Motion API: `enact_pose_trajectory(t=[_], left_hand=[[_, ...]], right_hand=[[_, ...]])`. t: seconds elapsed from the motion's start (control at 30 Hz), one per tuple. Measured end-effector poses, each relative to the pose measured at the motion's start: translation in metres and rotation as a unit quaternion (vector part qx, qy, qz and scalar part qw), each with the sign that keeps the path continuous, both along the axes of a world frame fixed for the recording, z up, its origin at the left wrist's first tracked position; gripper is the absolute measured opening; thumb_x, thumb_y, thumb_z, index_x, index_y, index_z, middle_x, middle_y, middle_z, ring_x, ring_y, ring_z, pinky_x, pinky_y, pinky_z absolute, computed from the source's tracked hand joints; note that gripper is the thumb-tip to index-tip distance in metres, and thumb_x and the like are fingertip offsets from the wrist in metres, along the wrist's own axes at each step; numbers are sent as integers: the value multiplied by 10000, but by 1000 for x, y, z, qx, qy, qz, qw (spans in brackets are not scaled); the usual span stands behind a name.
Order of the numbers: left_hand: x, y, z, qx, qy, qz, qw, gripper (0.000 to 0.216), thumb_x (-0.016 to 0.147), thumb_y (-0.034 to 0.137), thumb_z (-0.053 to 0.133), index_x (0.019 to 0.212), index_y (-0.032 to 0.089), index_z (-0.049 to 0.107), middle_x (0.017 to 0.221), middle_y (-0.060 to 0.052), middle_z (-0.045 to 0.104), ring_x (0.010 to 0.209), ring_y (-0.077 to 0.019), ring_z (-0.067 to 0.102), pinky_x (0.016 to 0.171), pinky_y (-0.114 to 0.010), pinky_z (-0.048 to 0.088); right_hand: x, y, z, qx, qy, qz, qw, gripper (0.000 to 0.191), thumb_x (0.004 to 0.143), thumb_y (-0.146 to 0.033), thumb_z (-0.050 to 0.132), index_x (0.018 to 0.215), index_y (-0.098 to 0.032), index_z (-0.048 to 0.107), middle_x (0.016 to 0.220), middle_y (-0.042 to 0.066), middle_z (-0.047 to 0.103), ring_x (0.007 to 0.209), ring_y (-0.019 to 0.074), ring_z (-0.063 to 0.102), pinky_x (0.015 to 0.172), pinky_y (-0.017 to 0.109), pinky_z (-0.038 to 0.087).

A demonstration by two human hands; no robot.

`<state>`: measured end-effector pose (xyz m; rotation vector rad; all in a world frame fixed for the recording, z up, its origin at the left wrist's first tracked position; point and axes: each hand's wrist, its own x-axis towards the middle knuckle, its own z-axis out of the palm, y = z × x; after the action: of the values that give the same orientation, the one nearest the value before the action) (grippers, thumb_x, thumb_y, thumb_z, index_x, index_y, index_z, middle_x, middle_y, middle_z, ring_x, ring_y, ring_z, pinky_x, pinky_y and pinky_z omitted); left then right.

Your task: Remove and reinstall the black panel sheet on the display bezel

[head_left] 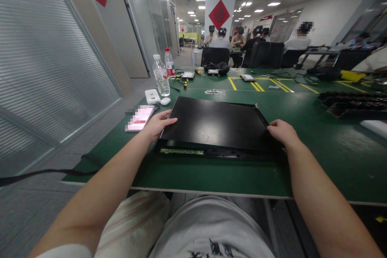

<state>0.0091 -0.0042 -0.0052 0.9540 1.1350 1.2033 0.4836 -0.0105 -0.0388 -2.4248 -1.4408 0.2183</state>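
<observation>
Pressure belongs on the rim of the black panel (211, 123), away from the middle of its glossy face. In the head view you have it at a slight angle over the black frame (242, 154), with a dark gap along the near side. To handle it well, let both hands move at the same rate; a twist could flex the panel or scrape the green circuit strip (181, 151) at the frame's near left.

Your left hand (159, 125) grips the panel's left edge, thumb flat on top and the other fingers mostly hidden beneath. Your right hand (284, 132) pinches the right edge, though you cannot tell whether the frame's rim is caught there too; check that before you shift anything. The panel thus spans the space between your two sets of fingers, touching both.

Panel and frame sit just in from the near edge of the green table (211, 177), to the right of its near-left corner. Toward the table's left edge, the phone (140, 119) lies just beside your left fingers, so give that elbow and wrist room.
</observation>
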Motion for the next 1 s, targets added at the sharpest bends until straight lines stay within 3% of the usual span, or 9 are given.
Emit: enact_pose_trajectory(t=[0.33, 0.53, 0.6, 0.73, 0.8, 1.0], left_hand=[[-2, 2, 0, 35, 7, -12, 999, 551, 540, 98, 926, 1071, 168, 796, 1107, -90, 824, 1018, -298, 777, 886, -385, 643], [-3, 2, 1, 69, 16, -18, 997, 621, 511, 171, 958, 1109, 176, 790, 1097, -85, 825, 1096, -334, 756, 928, -423, 631], [-3, 1, 1, 88, 19, -21, 996, 668, 509, 212, 967, 1150, 179, 782, 1135, -91, 820, 1138, -354, 741, 951, -447, 624], [0, -1, 2, 132, 17, -20, 991, 722, 525, 264, 968, 1212, 174, 762, 1211, -109, 802, 1251, -371, 687, 1039, -464, 580], [1, -1, 3, 146, 13, -19, 989, 717, 528, 270, 964, 1210, 178, 763, 1231, -110, 797, 1283, -374, 668, 1073, -469, 557], [-5, 5, 1, 156, 10, 34, 987, 633, 532, 269, 916, 1148, 187, 798, 1142, -68, 823, 1247, -373, 681, 1083, -461, 535]], right_hand=[[1, 1, -1, 5, 18, 1, 1000, 297, 832, -305, 628, 1075, -184, 748, 1065, 153, 749, 995, 326, 717, 850, 413, 552], [2, 1, -2, 52, 56, -15, 997, 578, 819, -311, 647, 1388, -210, 654, 1020, 124, 752, 985, 326, 717, 880, 426, 549], [2, 2, 0, 61, 81, -9, 995, 587, 829, -313, 645, 1410, -230, 648, 944, 96, 750, 929, 316, 719, 875, 430, 548], [-1, 3, 1, 99, 150, -27, 983, 308, 798, -329, 704, 1075, -214, 778, 911, 97, 751, 921, 301, 711, 883, 417, 543], [-4, 2, 0, 138, 205, -42, 968, 167, 755, -324, 742, 878, -213, 768, 912, 95, 753, 934, 286, 708, 877, 401, 540], [-8, 0, 3, 263, 375, -50, 888, 150, 593, -289, 768, 711, -217, 710, 823, 47, 728, 848, 233, 677, 783, 356, 541]])
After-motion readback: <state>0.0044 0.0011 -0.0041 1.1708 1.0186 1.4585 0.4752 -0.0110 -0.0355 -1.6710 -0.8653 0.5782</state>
